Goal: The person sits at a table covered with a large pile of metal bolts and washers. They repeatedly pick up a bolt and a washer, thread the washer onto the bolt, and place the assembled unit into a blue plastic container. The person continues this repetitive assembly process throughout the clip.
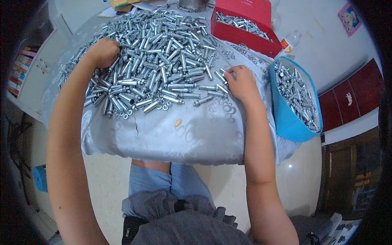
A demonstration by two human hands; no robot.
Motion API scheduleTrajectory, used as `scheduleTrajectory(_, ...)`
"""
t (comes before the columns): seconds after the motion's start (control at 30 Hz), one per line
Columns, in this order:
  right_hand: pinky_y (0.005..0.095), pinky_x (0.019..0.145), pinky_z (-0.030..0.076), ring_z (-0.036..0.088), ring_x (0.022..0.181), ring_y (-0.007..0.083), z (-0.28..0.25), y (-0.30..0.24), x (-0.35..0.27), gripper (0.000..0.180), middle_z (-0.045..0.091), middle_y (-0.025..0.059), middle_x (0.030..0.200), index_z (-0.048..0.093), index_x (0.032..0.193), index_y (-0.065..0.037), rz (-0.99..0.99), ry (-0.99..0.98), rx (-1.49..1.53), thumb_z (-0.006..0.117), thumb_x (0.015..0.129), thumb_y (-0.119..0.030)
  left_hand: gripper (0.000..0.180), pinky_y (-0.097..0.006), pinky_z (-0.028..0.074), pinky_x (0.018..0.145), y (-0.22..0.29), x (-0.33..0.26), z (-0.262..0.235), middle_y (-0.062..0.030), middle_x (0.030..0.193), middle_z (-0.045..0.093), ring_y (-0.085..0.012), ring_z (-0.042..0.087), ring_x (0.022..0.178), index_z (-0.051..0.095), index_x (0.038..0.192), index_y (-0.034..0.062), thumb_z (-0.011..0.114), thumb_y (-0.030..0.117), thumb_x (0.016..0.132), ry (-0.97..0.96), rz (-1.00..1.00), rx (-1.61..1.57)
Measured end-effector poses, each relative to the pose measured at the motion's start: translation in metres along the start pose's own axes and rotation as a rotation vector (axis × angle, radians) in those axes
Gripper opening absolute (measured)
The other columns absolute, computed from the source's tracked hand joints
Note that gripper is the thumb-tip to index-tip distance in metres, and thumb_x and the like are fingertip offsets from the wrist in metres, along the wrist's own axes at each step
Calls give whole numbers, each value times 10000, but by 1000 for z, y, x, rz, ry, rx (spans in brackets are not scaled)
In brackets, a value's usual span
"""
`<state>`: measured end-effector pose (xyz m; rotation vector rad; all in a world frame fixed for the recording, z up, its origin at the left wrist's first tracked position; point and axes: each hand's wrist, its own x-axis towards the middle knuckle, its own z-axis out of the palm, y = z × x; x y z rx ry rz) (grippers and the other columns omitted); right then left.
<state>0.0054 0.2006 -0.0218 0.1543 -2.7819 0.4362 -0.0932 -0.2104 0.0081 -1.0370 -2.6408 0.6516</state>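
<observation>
A big heap of shiny metal sleeve anchor bolts point(163, 61) covers the far half of the table. On the left side of the heap, my left hand point(104, 53) is closed with its knuckles up. Its fingertips are hidden, so what they hold, if anything, does not show. My right hand point(243, 83) is at the heap's right edge, its thumb and fingers curled round the end of a sleeve anchor bolt point(223, 74). Several more bolts lie just left of that hand. Loose nuts point(125, 114) lie along the heap's near edge.
A blue bin point(281, 126) full of bolts stands right of my right forearm. Behind it are an open red box point(249, 39) with more bolts and a plastic bottle point(291, 41). A small yellow piece point(178, 122) lies on the silvery tablecloth point(163, 143).
</observation>
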Motion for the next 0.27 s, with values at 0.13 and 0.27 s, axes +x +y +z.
scheduleTrajectory(0.13, 417, 826, 389, 504, 924, 323, 1, -1, 0, 225, 558, 154, 951, 626, 855, -45, 3, 6, 2, 550, 773, -240, 137, -407, 433, 690, -5, -3, 7, -144, 747, 551, -306, 540, 740, 574, 660, 15, 528, 143, 640, 69, -73, 2)
scheduleTrajectory(0.27, 418, 837, 386, 500, 943, 320, -1, 0, 2, 229, 554, 157, 975, 628, 870, -59, 29, -24, -7, 554, 769, -251, 147, -397, 435, 709, -3, -9, 10, -147, 789, 556, -302, 542, 748, 588, 751, 60, 525, 186, 711, 162, -368, -193)
